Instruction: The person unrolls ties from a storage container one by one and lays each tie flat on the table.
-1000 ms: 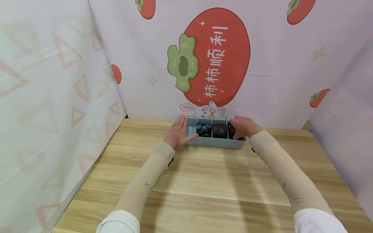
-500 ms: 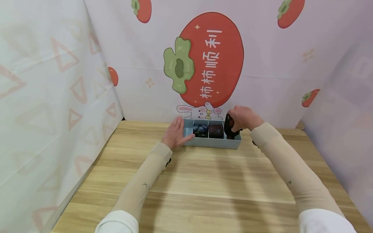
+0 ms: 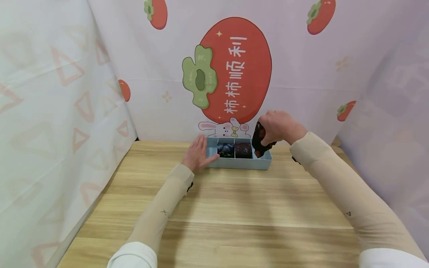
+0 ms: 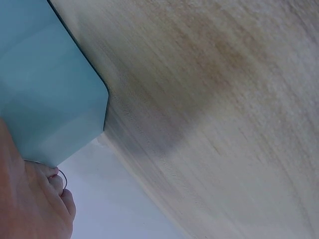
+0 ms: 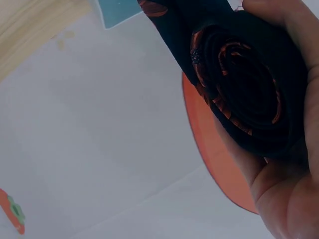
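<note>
A light blue organizer box [image 3: 239, 163] divided into compartments sits at the back of the table. My left hand [image 3: 197, 154] rests against its left end, fingers straight and thumb along the front rim. With my right hand [image 3: 280, 127] I grip a rolled dark necktie [image 3: 259, 139] over the rightmost compartment. The right wrist view shows the necktie's coil [image 5: 249, 84], black with orange patterning, and a loose end hanging toward the box. Rolled dark blue [image 3: 226, 149] and dark maroon [image 3: 243, 150] neckties lie in the two middle compartments. The leftmost compartment shows its bare floor.
A wood-grain table [image 3: 214, 208] stretches in front of the box. Behind it hangs a pale backdrop cloth [image 3: 157, 119] printed with persimmons and a rabbit. A white patterned cloth [image 3: 43, 149] hangs along the left side, another pale one at the right.
My right hand has raised the rolled necktie up out of the rightmost compartment, its loose end hanging lower. My left hand has stayed at the box's left end. The head view has shifted slightly.
</note>
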